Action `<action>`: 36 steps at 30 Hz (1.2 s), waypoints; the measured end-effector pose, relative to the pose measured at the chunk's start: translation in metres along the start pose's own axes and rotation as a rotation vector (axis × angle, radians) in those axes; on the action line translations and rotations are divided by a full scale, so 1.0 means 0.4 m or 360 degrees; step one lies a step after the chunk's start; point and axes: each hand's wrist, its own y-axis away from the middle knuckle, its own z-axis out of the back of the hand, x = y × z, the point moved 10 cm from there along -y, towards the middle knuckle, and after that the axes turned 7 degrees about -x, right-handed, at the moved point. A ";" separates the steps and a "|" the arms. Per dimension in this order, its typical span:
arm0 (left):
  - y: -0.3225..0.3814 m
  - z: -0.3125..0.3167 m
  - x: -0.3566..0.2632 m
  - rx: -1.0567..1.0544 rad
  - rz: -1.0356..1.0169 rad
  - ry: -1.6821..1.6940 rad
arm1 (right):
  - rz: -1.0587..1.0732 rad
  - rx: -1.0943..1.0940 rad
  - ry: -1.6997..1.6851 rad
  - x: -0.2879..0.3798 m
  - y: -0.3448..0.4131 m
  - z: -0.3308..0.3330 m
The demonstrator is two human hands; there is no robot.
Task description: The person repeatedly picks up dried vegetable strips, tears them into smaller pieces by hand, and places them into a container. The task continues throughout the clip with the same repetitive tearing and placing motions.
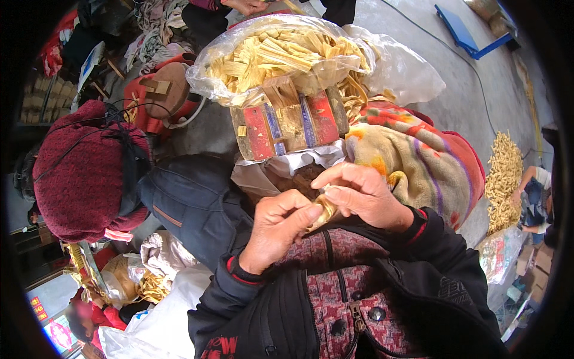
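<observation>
Close to my chest, my left hand pinches one side of a small pale-yellow folded strip, its thumb and forefinger together. My right hand is at the strip's other side, with thumb and curled fingers on it. What the strip is made of, I cannot tell. Just beyond the hands stands a worn wooden block with red plates and blue bands. Behind it, an open clear plastic bag is heaped with flat yellowish strips. The underside of the held strip is hidden by my fingers.
A patterned fleece blanket lies right of the block. A round wooden stool top stands at left, near a person in a maroon knit top. Another person's hand is at the top. Small yellowish pieces are piled on the floor at right.
</observation>
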 end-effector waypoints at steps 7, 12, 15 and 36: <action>0.031 0.239 -0.204 -0.1006 -0.0480 0.0321 | -0.0035 -0.0816 -0.0220 0.105 -0.001 0.266; 0.006 0.100 -0.096 -0.0428 -0.0270 -0.0052 | 0.0834 -0.0155 0.0918 0.150 0.013 0.079; 0.019 0.133 -0.122 -0.0619 -0.0509 -0.0267 | 0.1043 -0.0055 0.1121 0.153 0.029 0.028; 0.114 -0.110 -0.147 0.0484 -0.1218 -0.1933 | 0.1002 0.0812 0.1202 0.137 0.104 -0.095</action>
